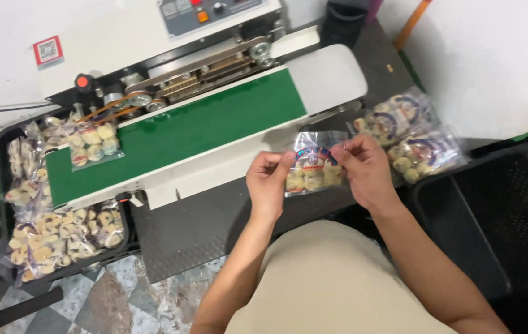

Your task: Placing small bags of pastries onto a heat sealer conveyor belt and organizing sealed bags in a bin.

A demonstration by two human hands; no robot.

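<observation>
Both my hands hold one small clear bag of round cookies in front of the sealing machine. My left hand pinches its left top edge and my right hand pinches the right top edge. The bag hangs just below the right end of the green conveyor belt. Another filled bag lies at the belt's left end, under the sealing head.
A white band sealer stands behind the belt. A black tray at the left holds several sealed bags. More filled bags lie at the right beside a black crate.
</observation>
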